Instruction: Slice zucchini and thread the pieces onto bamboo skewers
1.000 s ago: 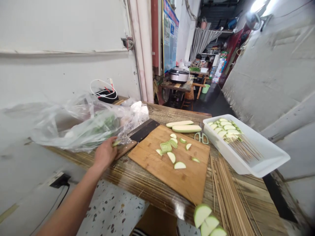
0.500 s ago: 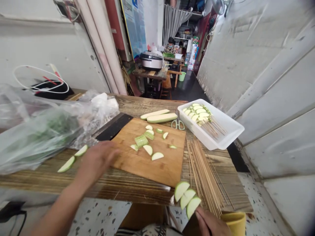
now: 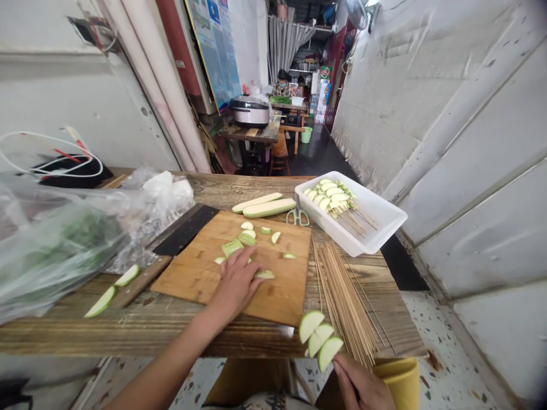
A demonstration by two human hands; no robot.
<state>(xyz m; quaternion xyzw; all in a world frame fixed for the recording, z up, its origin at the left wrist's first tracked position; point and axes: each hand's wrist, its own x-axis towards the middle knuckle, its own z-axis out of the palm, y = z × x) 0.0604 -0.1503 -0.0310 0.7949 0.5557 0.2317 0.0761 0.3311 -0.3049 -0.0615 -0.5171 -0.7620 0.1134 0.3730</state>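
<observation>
My left hand (image 3: 234, 285) lies over the wooden cutting board (image 3: 192, 259), its fingers on pale green half-round slices; whether it grips one is hidden. A sliced stack (image 3: 232, 247) sits at its fingertips, and loose slices (image 3: 276, 237) lie around. At the lower right, my right hand (image 3: 363, 382) is closed on the lower end of a skewer threaded with three half-round slices (image 3: 319, 340), held beyond the table's front edge. A bundle of bare wooden skewers (image 3: 348, 302) rests right of the board.
A white tray (image 3: 384, 222) with filled skewers stands at the back right. Behind the board are cut gourd halves (image 3: 269, 207) and green-handled scissors (image 3: 297, 216). A cleaver (image 3: 183, 230) and plastic bags (image 3: 64, 233) lie left. A person (image 3: 282, 85) sits far back.
My left hand has moved right from the board's left edge onto the slices, uncovering the cleaver's handle. The skewer stays in my right hand. The view has shifted slightly.
</observation>
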